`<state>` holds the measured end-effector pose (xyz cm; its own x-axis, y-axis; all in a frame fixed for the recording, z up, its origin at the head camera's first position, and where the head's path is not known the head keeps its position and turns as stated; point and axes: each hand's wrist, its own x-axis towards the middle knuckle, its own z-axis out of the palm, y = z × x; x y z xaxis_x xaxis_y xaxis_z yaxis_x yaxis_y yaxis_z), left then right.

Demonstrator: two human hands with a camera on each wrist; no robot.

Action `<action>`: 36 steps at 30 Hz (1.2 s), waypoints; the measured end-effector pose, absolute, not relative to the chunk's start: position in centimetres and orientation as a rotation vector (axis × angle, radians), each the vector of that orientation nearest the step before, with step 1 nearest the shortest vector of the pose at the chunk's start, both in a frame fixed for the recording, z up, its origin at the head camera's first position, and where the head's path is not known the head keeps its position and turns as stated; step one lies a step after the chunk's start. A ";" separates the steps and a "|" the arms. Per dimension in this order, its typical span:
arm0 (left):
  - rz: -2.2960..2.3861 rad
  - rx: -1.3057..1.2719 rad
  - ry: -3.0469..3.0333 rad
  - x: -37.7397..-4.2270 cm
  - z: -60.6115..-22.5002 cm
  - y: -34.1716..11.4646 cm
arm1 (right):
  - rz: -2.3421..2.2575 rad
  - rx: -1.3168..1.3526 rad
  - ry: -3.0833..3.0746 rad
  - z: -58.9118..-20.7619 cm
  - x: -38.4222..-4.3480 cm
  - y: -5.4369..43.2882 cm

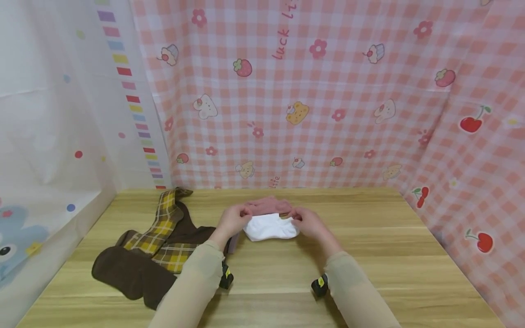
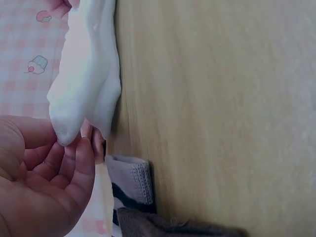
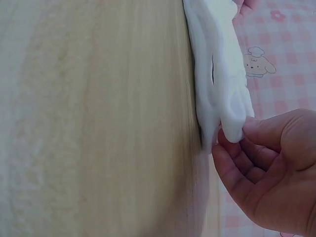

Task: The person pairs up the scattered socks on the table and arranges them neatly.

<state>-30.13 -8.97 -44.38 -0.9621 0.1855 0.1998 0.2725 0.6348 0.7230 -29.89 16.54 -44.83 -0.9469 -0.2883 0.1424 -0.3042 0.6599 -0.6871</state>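
Presently, fingers of the left hand [image 1: 232, 221] and right hand [image 1: 310, 223] are closed, pinching opposite ends of a white fabric sock [image 1: 270, 227], at 6 o'clock from a crumpled pink cloth [image 1: 268, 205].

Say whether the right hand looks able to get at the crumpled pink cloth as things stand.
Probably yes, once its grip lets go: the right hand pinches the white fabric sock, which partly hides the crumpled pink cloth in the head view, but the cloth lies close.
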 end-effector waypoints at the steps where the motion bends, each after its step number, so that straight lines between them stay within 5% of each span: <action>1: -1.229 -0.385 -2.745 -30.2 -44.4 -9.0 | 1.179 0.502 -2.847 -44.9 -30.0 16.5; 17: -1.105 -0.328 -2.880 -29.3 -43.3 -9.4 | 1.050 0.427 -2.923 -44.4 -29.7 16.3; 36: -0.416 -0.937 -2.808 -24.6 -42.1 -8.4 | 0.709 0.806 -2.882 -42.2 -25.9 15.7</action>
